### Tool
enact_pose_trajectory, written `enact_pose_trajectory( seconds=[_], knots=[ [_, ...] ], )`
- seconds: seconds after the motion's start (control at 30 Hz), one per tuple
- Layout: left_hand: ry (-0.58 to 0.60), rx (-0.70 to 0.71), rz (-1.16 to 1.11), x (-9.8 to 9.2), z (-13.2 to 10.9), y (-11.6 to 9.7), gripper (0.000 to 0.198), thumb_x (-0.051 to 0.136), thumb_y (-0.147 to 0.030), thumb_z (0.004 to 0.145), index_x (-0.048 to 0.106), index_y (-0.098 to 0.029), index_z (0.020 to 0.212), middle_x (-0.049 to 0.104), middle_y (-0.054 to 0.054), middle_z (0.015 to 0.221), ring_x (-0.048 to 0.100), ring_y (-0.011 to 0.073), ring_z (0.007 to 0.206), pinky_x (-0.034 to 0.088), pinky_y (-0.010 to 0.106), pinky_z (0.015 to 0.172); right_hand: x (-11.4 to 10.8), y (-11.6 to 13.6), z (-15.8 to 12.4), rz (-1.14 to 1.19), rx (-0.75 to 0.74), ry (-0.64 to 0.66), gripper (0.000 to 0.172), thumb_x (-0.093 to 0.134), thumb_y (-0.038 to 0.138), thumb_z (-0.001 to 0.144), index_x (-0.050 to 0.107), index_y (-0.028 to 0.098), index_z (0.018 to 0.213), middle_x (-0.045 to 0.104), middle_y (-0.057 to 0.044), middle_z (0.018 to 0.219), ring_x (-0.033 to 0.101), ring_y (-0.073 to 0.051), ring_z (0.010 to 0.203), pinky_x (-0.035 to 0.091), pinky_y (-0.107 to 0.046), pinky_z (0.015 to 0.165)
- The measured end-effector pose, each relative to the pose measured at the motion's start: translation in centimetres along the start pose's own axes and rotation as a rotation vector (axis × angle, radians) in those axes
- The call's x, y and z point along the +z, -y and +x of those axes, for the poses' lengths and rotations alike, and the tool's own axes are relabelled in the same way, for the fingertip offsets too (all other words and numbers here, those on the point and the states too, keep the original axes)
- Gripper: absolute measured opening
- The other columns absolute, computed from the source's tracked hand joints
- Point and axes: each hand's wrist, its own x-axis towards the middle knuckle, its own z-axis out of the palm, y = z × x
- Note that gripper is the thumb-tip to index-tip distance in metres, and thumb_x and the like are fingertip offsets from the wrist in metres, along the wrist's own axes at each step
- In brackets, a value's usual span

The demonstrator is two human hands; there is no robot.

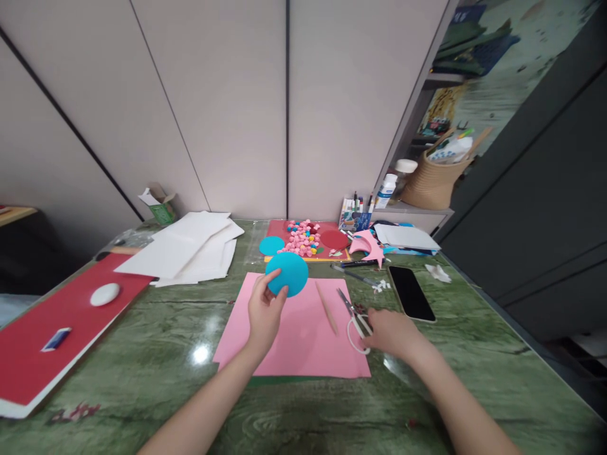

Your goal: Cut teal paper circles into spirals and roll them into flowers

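Note:
A blue paper circle (290, 270) is pinched between the thumb and fingers of my left hand (265, 313), held up over the pink paper (294, 341). My right hand (391, 332) is closed on the white handles of the scissors (356, 316), whose blades point away to the left and lie over the right edge of the pink paper. Part of the handles is hidden behind my fingers. On the pink sheet, left of the scissors, lies a wooden pencil (327, 308). Another blue circle (272, 246) rests farther back.
Pink pompom-like pieces (302, 239) and a red circle (334, 239) sit at the back. Pink scraps (366, 248), pens (359, 263) and a phone (411, 293) lie to the right. White sheets (190, 243) and a red board (71, 316) with a mouse (105, 294) occupy the left.

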Motion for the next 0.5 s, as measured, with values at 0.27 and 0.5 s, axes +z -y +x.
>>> enact_pose_trajectory(
  seconds=[0.27, 0.5],
  knots=[
    [0.128, -0.119, 0.046, 0.0, 0.4, 1.0, 0.028, 0.057, -0.028, 0.073, 0.061, -0.02, 0.1, 0.061, 0.005, 0.092, 0.053, 0.0155, 0.078, 0.042, 0.027, 0.07, 0.2, -2.4, 1.5, 0.128, -0.093, -0.023, 0.012, 0.053, 0.02, 0.06, 0.055, 0.017, 0.071, 0.064, -0.006, 0.069, 0.058, -0.018, 0.06, 0.024, -0.024, 0.046],
    [0.128, -0.11, 0.029, -0.4, 1.1, 1.9, 0.03, 0.054, -0.029, 0.074, 0.062, -0.02, 0.102, 0.061, 0.005, 0.096, 0.053, 0.0157, 0.079, 0.042, 0.027, 0.07, -0.4, -2.8, 2.4, 0.257, -0.013, -0.147, 0.009, 0.053, 0.021, 0.06, 0.051, 0.017, 0.068, 0.059, -0.003, 0.059, 0.052, -0.014, 0.054, 0.024, -0.022, 0.047]
  ],
)
